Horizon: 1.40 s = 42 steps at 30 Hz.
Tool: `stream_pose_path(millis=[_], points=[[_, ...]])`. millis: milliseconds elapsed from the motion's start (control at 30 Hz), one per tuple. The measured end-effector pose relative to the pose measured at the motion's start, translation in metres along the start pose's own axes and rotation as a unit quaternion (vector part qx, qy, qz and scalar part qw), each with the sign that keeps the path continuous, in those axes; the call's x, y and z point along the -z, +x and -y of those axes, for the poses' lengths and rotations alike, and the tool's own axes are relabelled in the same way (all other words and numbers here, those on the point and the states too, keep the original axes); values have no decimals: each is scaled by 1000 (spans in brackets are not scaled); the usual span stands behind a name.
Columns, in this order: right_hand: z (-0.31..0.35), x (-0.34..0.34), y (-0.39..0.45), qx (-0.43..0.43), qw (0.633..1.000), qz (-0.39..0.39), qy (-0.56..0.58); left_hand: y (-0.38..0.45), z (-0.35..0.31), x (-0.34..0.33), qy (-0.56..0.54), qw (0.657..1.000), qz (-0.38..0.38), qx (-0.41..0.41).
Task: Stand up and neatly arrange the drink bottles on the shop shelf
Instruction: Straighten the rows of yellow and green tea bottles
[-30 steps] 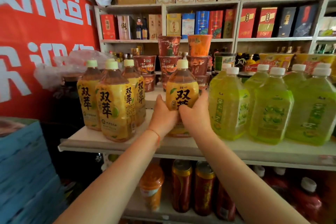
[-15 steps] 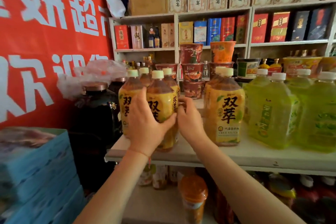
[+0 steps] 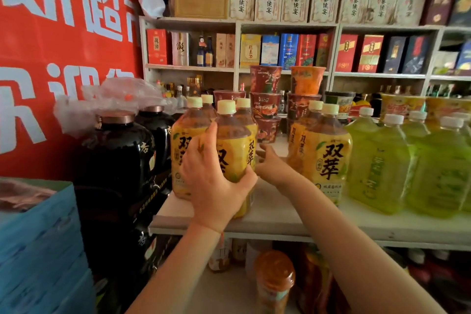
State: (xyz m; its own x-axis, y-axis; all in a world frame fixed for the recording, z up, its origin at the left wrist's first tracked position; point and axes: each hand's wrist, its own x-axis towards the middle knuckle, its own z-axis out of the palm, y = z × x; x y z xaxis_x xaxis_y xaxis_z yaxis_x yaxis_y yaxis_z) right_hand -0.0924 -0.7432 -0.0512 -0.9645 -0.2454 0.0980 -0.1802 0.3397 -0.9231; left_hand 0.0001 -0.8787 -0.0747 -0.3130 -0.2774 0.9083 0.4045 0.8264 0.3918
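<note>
Left hand [image 3: 216, 183] was curled in a grip, arm extended; right hand [image 3: 274, 167] reached forward, fingers hidden.

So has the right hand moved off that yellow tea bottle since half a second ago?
Yes. The right hand has drawn rightward off the front yellow tea bottle, toward the yellow bottles beside the green ones.

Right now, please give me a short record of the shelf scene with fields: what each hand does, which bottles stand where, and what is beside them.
left hand: left hand grips the front yellow tea bottle
right hand: right hand reaches past that bottle's right side, fingers straight, holding nothing
left group: more yellow bottles stand upright close behind and beside the gripped one
middle group: two yellow tea bottles, upright
right group: green drink bottles, upright
surface: white shelf board
left of shelf: black jars
behind: stacked noodle cups
</note>
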Motion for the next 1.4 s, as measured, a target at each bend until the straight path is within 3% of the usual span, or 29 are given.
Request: stream_pose_path(millis=[200,300,400,500,667,900,1067,1200,1400], points=[[5,2,6,28,999,23,24,-3,-1,-9,-36,999,18,19],[8,-1,5,24,998,-43,-43,-2,-1,-9,-34,999,6,18],[10,-7,0,20,973,-165,-161,-2,-3,-8,-19,1000,6,15],[12,-6,-9,-1,966,-172,-196,-1,-5,-8,-9,1000,6,18],[12,5,-25,-22,983,-119,-140,-6,-12,3,10,996,48,72],[9,-4,-34,-28,987,-134,-86,23,-25,35,135,942,296,80],[7,-5,-44,-53,976,-192,90,10,-22,11,103,930,334,111],[10,-11,-62,-10,969,-204,138,-1,-14,1,47,905,388,165],[10,-28,-76,34,963,-202,178,2,-14,0,-35,887,426,174]])
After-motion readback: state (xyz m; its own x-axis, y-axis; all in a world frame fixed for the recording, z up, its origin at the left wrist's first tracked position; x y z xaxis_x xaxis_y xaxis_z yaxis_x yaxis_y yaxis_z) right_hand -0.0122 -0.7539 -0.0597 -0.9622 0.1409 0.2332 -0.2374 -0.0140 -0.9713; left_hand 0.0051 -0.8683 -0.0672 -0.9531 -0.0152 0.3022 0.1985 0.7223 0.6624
